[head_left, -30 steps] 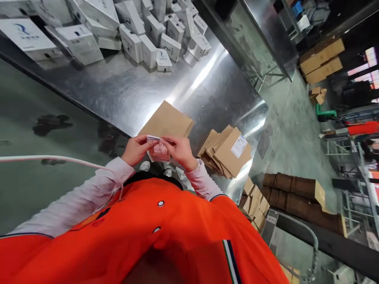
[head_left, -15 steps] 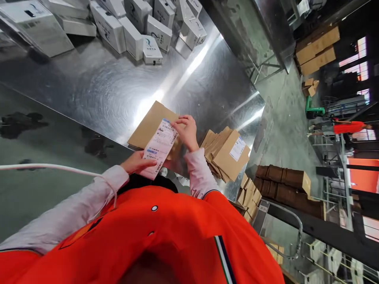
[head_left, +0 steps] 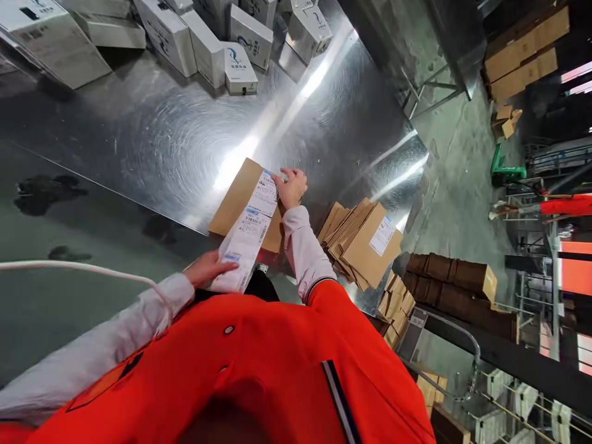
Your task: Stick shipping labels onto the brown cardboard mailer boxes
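A flat brown cardboard mailer point(head_left: 237, 191) lies at the near edge of the steel table. Over its right part runs a strip of white shipping labels point(head_left: 254, 227), printed with barcodes and blue bands, its lower end hanging toward my body. My left hand point(head_left: 209, 267) grips that lower end, thumb on top. At the strip's far end, my right hand point(head_left: 292, 187) has curled fingers on the label's top corner, against the cardboard. The mailer's near side is partly hidden under the strip.
A stack of cardboard mailers point(head_left: 358, 240), the top one labelled, sits right of my hands. Several white boxes point(head_left: 250, 40) stand at the table's point(head_left: 185, 135) far side. A white cable point(head_left: 92, 266) crosses my left sleeve. Another person in red point(head_left: 567, 205) is far right.
My right hand has moved slightly away from my body with the strip's upper end, which now lies along the mailer. More of the strip shows between my hands. The view has shifted a little.
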`<state>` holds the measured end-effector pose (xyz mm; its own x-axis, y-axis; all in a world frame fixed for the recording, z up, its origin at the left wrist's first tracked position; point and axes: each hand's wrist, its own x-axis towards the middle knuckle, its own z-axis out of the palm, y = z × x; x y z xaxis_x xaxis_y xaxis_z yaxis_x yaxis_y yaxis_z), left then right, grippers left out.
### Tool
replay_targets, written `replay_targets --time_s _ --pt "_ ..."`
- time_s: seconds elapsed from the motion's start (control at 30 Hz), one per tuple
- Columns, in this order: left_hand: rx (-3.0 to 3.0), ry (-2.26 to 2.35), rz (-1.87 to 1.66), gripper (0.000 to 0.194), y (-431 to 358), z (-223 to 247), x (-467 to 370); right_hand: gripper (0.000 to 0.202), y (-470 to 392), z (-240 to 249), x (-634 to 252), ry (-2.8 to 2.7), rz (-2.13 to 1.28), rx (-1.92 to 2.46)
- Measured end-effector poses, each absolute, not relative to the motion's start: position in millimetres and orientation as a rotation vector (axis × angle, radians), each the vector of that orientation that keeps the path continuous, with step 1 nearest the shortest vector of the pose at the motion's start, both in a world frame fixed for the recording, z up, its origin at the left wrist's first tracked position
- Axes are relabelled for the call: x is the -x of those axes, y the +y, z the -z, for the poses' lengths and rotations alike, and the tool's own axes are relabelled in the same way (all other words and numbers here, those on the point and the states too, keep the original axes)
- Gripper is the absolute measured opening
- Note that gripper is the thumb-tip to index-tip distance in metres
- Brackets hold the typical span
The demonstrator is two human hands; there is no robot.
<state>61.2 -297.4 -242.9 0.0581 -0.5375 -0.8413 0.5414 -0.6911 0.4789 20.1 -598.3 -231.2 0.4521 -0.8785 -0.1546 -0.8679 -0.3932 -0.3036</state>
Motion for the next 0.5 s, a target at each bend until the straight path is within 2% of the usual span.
replay_targets --time_s 0.07,0.17,0.23,0.33,0.4,0.5 --pt "-1.591 0.033 1.784 0.053 -269.3 236.4 -60.4 0.055 -587.5 237.1 -22.6 1.335 0.003 2.523" --pt "-1.658 0.033 1.730 0.055 -251.2 221.5 -78.2 0.066 -552.9 246.3 -20.9 0.923 -0.083 2.714" --pt "-1.763 -0.032 1.543 0.055 -264.9 214.9 -99.7 0.067 -522.6 250.0 -9.3 0.688 -0.129 2.728" --pt "-1.986 -0.279 1.188 0.052 -316.0 216.6 -128.8 0.053 -483.3 250.5 25.3 0.425 -0.163 2.601" --pt "-2.128 -0.540 1.043 0.047 -354.8 221.7 -137.4 0.046 -468.6 249.1 51.6 0.737 -0.094 2.498" --pt "-2.191 -0.790 0.956 0.044 -393.4 222.4 -134.5 0.050 -460.6 246.5 76.5 1.533 0.067 2.188"
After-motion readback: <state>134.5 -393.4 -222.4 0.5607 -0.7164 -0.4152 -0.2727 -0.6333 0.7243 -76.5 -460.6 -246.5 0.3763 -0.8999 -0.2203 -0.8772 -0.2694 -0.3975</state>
